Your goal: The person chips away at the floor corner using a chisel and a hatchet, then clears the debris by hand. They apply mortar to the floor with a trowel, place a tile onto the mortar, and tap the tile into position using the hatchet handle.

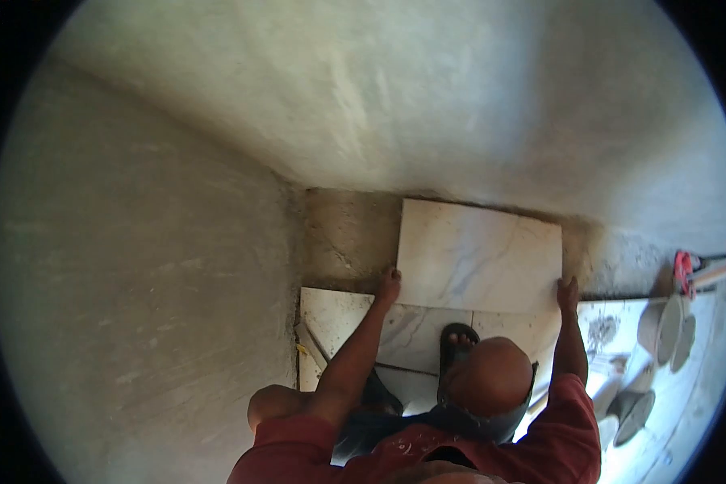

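Observation:
A white marbled tile [476, 254] lies across the middle of the view, between the bare strip of floor and the laid tiles. My left hand [390, 287] grips its lower left edge, the fingers curled there. At the opposite side, my right hand [568, 294] holds the lower right edge. The tile's far edge is close to the base of the plastered wall [427, 105]. Its near edge overlaps or meets the laid white tiles [415, 332]; a gap cannot be made out.
Bare rough floor [348, 234] shows left of the tile. My sandalled foot [458, 339] is on the laid tiles. A flat strip [310, 347] rests by the left wall [153, 266]. Buckets [661, 331] and a red-handled tool [683, 273] are at right.

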### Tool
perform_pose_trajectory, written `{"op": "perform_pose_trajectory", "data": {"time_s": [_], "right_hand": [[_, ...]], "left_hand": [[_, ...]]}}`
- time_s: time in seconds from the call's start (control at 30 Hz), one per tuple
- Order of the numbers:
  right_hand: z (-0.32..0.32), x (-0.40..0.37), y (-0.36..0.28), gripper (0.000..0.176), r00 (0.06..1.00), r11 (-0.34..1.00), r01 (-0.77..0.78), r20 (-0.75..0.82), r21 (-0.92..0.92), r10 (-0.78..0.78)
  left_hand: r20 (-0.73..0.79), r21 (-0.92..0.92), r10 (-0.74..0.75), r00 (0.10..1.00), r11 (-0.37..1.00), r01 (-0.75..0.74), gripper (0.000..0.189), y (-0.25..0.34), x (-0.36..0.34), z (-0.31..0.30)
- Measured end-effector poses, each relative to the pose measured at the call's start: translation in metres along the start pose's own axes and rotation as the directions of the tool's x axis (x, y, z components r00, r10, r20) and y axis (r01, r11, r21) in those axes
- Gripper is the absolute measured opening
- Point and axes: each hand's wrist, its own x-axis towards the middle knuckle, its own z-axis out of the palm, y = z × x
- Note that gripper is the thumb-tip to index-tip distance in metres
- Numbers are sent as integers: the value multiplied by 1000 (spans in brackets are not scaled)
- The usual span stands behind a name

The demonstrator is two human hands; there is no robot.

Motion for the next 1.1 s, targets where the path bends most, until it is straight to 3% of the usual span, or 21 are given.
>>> {"op": "perform_pose_trajectory", "data": {"time_s": [0.03, 0.1, 0.17, 0.2, 0.27, 0.3, 0.33, 0.37, 0.4, 0.43, 0.47, 0.5, 0.53, 0.6, 0.67, 0.73, 0.8, 0.83, 0.97, 1.03, 1.1], "right_hand": [[-6, 5, -20, 59, 981, 979, -164, 127, 120, 149], [-1, 20, -38, 59, 962, 978, -208, 187, 20, 201], [10, 24, -43, 59, 951, 960, -277, 155, 50, 266], [14, 25, -44, 59, 957, 964, -258, 153, 58, 247], [13, 14, -52, 57, 957, 918, -287, 40, 273, 288], [14, 10, -54, 57, 961, 923, -272, 38, 271, 272], [16, 9, -57, 57, 978, 965, -209, 58, 156, 202], [17, 2, -60, 57, 986, 989, -145, 92, 32, 142], [18, -9, -62, 57, 986, 991, -135, 99, 22, 132], [19, -19, -75, 55, 970, 958, -226, 129, 175, 205], [20, -26, -90, 54, 948, 894, -312, 171, 322, 270], [19, -34, -104, 54, 952, 901, -296, 177, 317, 251], [16, -42, -119, 53, 933, 854, -333, 267, 399, 240], [14, -59, -149, 52, 909, 797, -376, 357, 473, 217], [16, -66, -180, 51, 926, 772, -320, 353, 549, 133], [48, -64, -183, 49, 915, 699, -358, 382, 619, 131], [64, -63, -199, 47, 917, 614, -369, 381, 698, 119], [67, -64, -209, 47, 918, 621, -362, 382, 695, 108], [80, -62, -235, 47, 909, 606, -402, 378, 686, 176], [87, -61, -244, 48, 912, 617, -400, 359, 677, 197], [72, -74, -270, 40, 899, 432, -438, 375, 788, 227]], "left_hand": [[24, 14, -25, 999, 1000, 24, 45, -8, 5, 0], [15, -72, 9, 1000, 997, -8, 43, -34, 17, 9], [11, -151, 59, 998, 987, -56, 42, -33, 21, 5], [61, -253, 12, 998, 967, 4, 39, -28, 18, 1], [109, -362, -32, 994, 929, 70, 37, -34, 16, 7], [-19, -385, -178, 984, 909, 157, 33, -40, 20, 14], [-142, -420, -317, 938, 877, 233, 31, -40, 27, 18], [-144, -429, -322, 936, 872, 234, 31, -40, 26, 14], [-225, -479, -307, 925, 861, 170, 30, -46, 20, 4], [-311, -525, -297, 903, 845, 97, 29, -53, 16, -6], [-460, -402, -214, 862, 916, 13, 28, -62, 17, -13], [-587, -258, -115, 801, 965, -50, 28, -73, 17, -21], [-541, -84, -73, 838, 996, 33, 34, -74, 15, -42], [-388, -33, -262, 883, 962, 271, 48, -98, 32, -74], [-435, 6, -201, 878, 974, 226, 53, -83, 23, -106], [-481, 45, -133, 867, 983, 176, 58, -71, 22, -128], [-500, 193, -164, 850, 936, 294, 59, -66, 29, -146], [-481, 218, -113, 870, 945, 243, 60, -73, 38, -153], [-471, 189, -147, 870, 946, 263, 61, -58, 39, -172], [-425, 142, -273, 863, 921, 362, 62, -45, 37, -180], [-501, 157, -232, 834, 923, 351, 62, -64, 61, -178]]}}
